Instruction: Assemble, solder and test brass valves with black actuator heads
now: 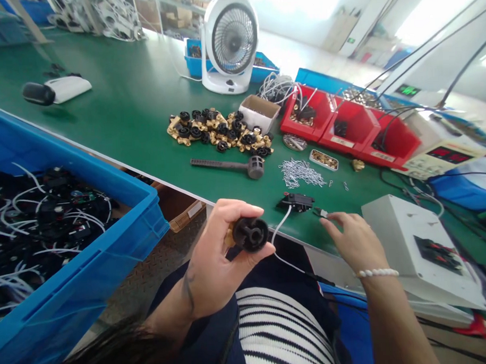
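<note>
My left hand (225, 251) is closed round a brass fitting with a round black plastic end (250, 235), held in front of the table edge with the hollow end facing me. My right hand (351, 239) is low over the table, thumb and forefinger pinching the end of a small grey-and-black connector (321, 212). Just left of it lies a black plastic assembly (296, 202), from which a white cable (282, 227) runs over the table edge. Beyond sit a dark mallet (230, 165), a pile of brass fittings with black ends (221, 129) and a heap of small metal clips (300, 173).
A large blue crate (148, 206) of black assemblies with white cables is at the left. Red bins (350, 130), a small white cardboard box (259, 111) and a white fan (232, 49) stand farther back. A sloped grey box (404, 240) borders my right hand.
</note>
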`<state>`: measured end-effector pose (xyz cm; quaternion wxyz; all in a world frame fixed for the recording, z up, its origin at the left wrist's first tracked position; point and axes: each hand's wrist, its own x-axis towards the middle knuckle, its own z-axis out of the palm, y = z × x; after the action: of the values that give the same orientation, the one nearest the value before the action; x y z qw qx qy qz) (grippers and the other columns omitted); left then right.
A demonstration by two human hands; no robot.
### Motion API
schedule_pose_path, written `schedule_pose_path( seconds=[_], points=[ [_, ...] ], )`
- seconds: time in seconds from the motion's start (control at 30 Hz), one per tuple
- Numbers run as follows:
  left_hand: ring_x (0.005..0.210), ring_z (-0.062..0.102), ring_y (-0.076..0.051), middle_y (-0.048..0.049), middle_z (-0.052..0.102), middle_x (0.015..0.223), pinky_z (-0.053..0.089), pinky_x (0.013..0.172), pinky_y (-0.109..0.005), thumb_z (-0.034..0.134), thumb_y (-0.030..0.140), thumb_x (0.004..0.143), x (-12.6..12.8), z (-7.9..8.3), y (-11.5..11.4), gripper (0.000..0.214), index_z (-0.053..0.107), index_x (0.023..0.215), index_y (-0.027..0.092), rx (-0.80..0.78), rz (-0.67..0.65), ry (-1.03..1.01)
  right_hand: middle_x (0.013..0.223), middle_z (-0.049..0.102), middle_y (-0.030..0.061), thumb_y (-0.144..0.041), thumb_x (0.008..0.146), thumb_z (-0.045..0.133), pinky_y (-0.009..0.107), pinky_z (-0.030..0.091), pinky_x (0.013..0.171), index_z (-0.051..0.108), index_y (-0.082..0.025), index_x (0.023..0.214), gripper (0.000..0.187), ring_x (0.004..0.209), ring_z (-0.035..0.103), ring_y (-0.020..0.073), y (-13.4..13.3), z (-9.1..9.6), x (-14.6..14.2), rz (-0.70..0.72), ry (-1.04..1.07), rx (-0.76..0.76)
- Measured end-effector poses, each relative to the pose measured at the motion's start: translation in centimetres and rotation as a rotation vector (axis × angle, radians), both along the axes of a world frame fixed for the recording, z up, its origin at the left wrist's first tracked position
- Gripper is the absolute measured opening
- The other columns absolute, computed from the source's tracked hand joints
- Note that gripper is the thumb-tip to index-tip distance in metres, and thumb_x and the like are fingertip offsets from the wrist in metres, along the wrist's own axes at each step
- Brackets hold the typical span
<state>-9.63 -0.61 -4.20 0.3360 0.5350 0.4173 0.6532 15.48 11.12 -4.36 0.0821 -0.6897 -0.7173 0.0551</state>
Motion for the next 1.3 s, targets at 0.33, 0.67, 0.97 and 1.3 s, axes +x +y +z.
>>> schedule_pose_path(
  seconds=[0.33,0.67,0.97,1.3],
  points=[
    [0.102,0.057,-0.019,-0.005,0.058,0.107,0.05,0.088,-0.031,0.073,0.018,0.084,-0.5,-0.1,0.2,0.043,0.054,0.121,0.026,0.142,0.067,0.31,0.086,0.07,0.0043,-0.024,0.092,0.061,0.026,0.054,0.07,0.064,-0.022,0.093,0.004,0.078,0.066,0.0162,-7.9,7.4,-8.9,0.741,0.515,0.186],
    [0.101,0.057,-0.017,-0.004,0.058,0.107,0.049,0.089,-0.029,0.074,0.018,0.084,-0.7,-0.2,0.1,0.044,0.054,0.122,0.026,0.133,0.025,0.254,0.075,0.065,0.0,-0.011,0.09,0.058,0.022,0.049,0.065,0.061,-0.021,0.083,0.013,0.069,0.06,0.012,-7.8,6.9,-9.7,0.742,0.606,0.219],
    [0.099,0.061,-0.019,-0.0045,0.062,0.107,0.049,0.089,-0.032,0.077,0.027,0.082,-1.0,-0.1,0.0,0.041,0.056,0.118,0.028,0.032,0.07,0.096,0.088,0.07,0.0017,-0.015,0.093,0.056,0.023,0.052,0.071,0.062,-0.02,0.095,0.008,0.075,0.064,0.0134,-6.6,4.9,-10.2,0.663,0.641,0.059],
    [0.097,0.061,-0.017,-0.003,0.062,0.102,0.05,0.087,-0.027,0.081,0.022,0.077,-1.2,-0.4,0.3,0.045,0.059,0.117,0.023,0.158,0.124,0.191,0.094,0.065,0.003,-0.006,0.088,0.061,0.023,0.053,0.077,0.064,-0.021,0.098,0.018,0.087,0.063,0.0134,-7.2,5.3,-9.7,0.726,0.752,0.244]
  ],
)
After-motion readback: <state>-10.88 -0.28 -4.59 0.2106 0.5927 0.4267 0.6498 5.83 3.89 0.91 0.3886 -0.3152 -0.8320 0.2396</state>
